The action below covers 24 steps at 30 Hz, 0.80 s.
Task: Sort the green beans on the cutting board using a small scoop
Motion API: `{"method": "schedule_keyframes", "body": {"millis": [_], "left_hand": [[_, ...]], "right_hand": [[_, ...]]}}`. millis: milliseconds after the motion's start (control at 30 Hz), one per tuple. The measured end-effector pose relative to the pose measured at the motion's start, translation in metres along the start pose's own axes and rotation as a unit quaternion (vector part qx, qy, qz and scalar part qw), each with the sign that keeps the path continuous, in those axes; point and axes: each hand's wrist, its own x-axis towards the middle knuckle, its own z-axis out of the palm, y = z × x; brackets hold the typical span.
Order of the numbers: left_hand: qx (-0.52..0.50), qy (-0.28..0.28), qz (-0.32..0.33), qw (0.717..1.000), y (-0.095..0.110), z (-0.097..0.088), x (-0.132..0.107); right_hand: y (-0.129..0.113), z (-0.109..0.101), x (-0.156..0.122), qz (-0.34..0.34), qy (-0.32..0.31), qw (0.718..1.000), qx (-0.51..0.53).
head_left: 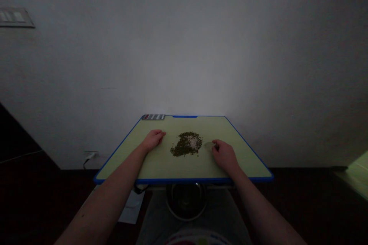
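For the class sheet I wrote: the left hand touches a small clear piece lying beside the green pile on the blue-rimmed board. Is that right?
Not quite: the head view shows that the right hand, not the left, touches the small clear piece. The rest stands: the piece lies beside the green pile on the blue-rimmed board.

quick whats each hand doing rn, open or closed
left hand: half open, loosely curled, holding nothing
right hand: fingers closed on a small translucent piece
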Motion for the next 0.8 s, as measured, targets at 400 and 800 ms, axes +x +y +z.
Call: {"method": "schedule_keyframes", "body": {"millis": [400,800], "left_hand": [[-0.009,0.006,0.003,1.0,-0.005,0.001,0.002],[-0.007,0.003,0.011,1.0,-0.004,0.0,0.002]], "right_hand": [[-0.005,0.001,-0.003,0.009,-0.019,0.999,0.041],[0.008,0.002,0.004,0.014,0.015,1.0,-0.018]]}}
